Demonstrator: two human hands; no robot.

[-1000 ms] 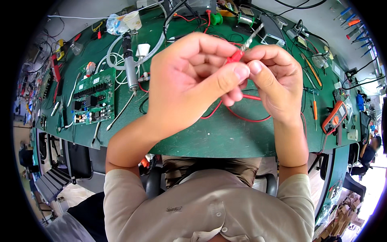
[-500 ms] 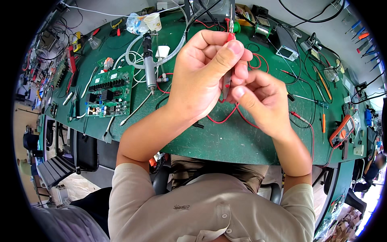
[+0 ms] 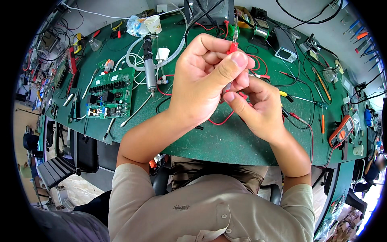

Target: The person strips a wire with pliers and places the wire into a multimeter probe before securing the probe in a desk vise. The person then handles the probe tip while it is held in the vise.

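Both my hands are raised over the middle of the green bench, close together. My left hand [image 3: 209,72] is closed around a red test lead end [image 3: 233,47], whose slim metal tip points up and away from me. Just below, my right hand [image 3: 262,109] pinches its thumb and fingers at the lower end, where a bit of red shows. My fingers hide most of the piece, so I cannot tell how its parts join. A red wire [image 3: 221,122] loops on the bench beneath my hands.
A green circuit board [image 3: 109,94] lies to the left, with a grey cylindrical tool [image 3: 149,66] beside it. An orange multimeter [image 3: 342,131] is at the right, near an orange-handled screwdriver [image 3: 323,123]. A white cup [image 3: 152,24] and a solder spool [image 3: 261,31] stand at the back.
The lead's tip has tilted slightly right and its red part sits lower. A grey tapered part showing below my left fingers is now mostly hidden. My right hand has shifted slightly left.
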